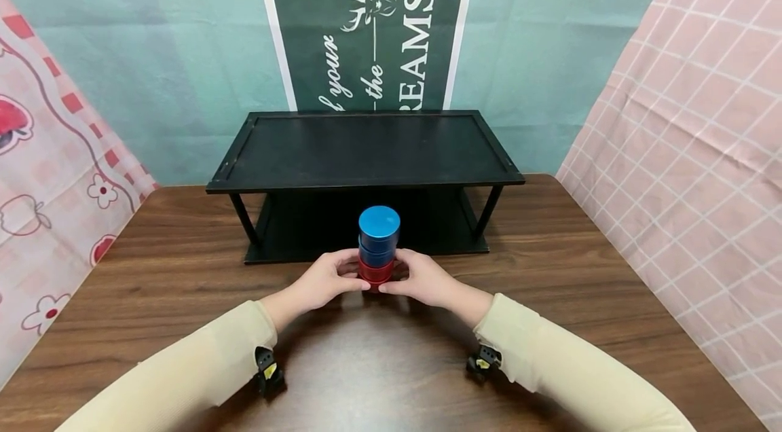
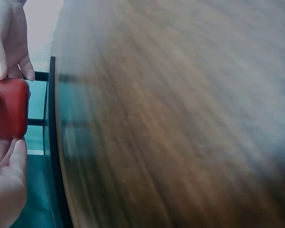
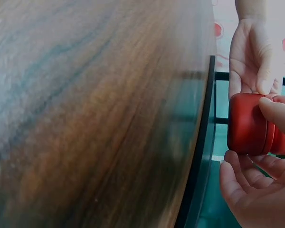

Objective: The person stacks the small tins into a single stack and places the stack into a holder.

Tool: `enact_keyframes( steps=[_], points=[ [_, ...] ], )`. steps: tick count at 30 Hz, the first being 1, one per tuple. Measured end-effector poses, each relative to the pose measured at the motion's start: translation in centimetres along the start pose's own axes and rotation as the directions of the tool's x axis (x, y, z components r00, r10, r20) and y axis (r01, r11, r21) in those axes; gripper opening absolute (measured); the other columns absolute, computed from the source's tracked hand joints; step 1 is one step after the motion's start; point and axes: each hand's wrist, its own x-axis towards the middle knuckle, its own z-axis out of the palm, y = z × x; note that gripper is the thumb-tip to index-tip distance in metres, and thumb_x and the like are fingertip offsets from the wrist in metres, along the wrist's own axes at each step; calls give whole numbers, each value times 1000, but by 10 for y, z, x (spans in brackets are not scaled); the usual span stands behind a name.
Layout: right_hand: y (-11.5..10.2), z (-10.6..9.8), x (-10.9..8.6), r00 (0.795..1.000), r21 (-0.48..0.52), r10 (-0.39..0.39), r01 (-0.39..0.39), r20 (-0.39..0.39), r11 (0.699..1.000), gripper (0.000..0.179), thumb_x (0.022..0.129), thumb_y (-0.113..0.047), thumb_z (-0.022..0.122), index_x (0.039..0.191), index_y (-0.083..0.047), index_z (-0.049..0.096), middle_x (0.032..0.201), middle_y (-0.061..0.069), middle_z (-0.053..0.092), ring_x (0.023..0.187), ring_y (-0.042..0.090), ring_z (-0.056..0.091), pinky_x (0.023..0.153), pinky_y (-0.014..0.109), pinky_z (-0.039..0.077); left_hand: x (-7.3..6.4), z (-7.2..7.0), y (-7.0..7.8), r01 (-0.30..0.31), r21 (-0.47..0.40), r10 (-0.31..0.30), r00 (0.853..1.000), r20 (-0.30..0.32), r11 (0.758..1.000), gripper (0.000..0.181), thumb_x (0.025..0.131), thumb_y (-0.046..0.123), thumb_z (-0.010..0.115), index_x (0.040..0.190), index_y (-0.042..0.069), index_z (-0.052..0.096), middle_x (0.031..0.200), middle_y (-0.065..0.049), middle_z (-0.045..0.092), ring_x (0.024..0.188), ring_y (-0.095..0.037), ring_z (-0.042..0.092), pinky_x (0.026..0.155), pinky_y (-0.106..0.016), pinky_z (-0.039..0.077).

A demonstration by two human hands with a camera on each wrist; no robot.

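Observation:
A stack of round tins stands upright between the two hands in the head view, with a blue tin [image 1: 379, 225] uppermost and a red tin [image 1: 375, 273] at the bottom. My left hand [image 1: 322, 278] grips the red part from the left, thumb at the front and fingers round the side. From the right, my right hand [image 1: 429, 280] grips the same red part in mirror fashion. Both wrist views show the red tin [image 2: 13, 109] close up, with thumbs on its side and fingers curled at it. The blue top lies outside the wrist views.
Directly behind the stack is a black two-level shelf [image 1: 366, 150], its lower board [image 1: 305, 235] near the fingers. It stands on a brown wooden table [image 1: 183, 296]. Teal cloth [image 1: 183, 65] hangs behind, and a pink checked cloth [image 1: 702, 147] borders the right side.

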Motion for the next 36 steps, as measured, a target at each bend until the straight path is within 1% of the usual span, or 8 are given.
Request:
enact_keyframes(
  steps=[8, 16, 20, 21, 27, 28, 33, 36],
  points=[
    [-5, -10, -3, 999, -16, -2, 1, -51, 1000, 49, 82, -22, 73, 125, -7, 54, 116, 7, 61, 100, 20, 60, 82, 34, 52, 7, 1, 13, -18, 7, 18, 1000, -25, 1000, 52, 83, 11, 71, 129, -1, 51, 125, -16, 56, 112, -28, 56, 94, -41, 45],
    [-14, -21, -5, 997, 13, -2, 3, -71, 1000, 48, 83, -21, 72, 125, -7, 54, 115, 6, 62, 98, 19, 61, 79, 30, 53, 11, -2, 28, -18, -39, 17, 999, -31, 999, 53, 83, 9, 71, 130, -1, 49, 128, -17, 55, 114, -29, 55, 93, -37, 47],
    [-19, -27, -4, 995, 20, 6, -4, -96, 1000, 47, 83, -23, 72, 124, -8, 54, 115, 6, 61, 99, 20, 60, 79, 31, 53, 13, -5, 38, -16, -33, 15, 999, -44, 999, 53, 83, 11, 71, 131, 0, 50, 128, -15, 55, 114, -27, 55, 93, -37, 47],
    [-26, -30, -6, 995, 20, 4, -2, -102, 1000, 47, 83, -21, 72, 124, -6, 54, 115, 7, 61, 99, 22, 59, 79, 32, 53, 14, -6, 40, -16, -32, 14, 999, -47, 999, 53, 83, 11, 71, 131, 1, 50, 128, -14, 55, 114, -27, 55, 93, -37, 46],
    [-39, -41, -5, 991, 30, 23, -19, -130, 999, 49, 83, -22, 72, 125, -5, 53, 118, 9, 60, 100, 24, 58, 81, 34, 53, 17, -12, 56, -30, -43, 27, 997, -73, 999, 53, 82, 11, 72, 130, 2, 51, 127, -14, 56, 113, -26, 55, 91, -37, 48],
    [-36, -42, -3, 990, 33, 27, -23, -137, 999, 50, 83, -24, 72, 126, -7, 53, 118, 7, 60, 101, 22, 58, 81, 34, 52, 18, -12, 59, -38, -47, 34, 996, -77, 998, 53, 82, 10, 72, 130, 2, 51, 127, -14, 56, 113, -26, 56, 91, -36, 48],
    [-46, -53, -2, 985, 20, 4, -1, -172, 1000, 52, 82, -25, 73, 128, -8, 53, 119, 6, 59, 100, 21, 58, 81, 35, 52, 21, -17, 75, -64, -68, 58, 995, -85, 996, 51, 82, 11, 71, 129, 4, 53, 125, -11, 58, 112, -23, 56, 89, -36, 49],
    [-52, -58, -1, 983, 6, -10, 11, -185, 1000, 52, 83, -25, 72, 128, -8, 52, 119, 5, 59, 99, 20, 58, 82, 35, 52, 23, -20, 82, -62, -68, 56, 995, -87, 996, 51, 83, 12, 71, 130, 7, 53, 124, -9, 59, 112, -21, 56, 89, -36, 49]
  ],
)
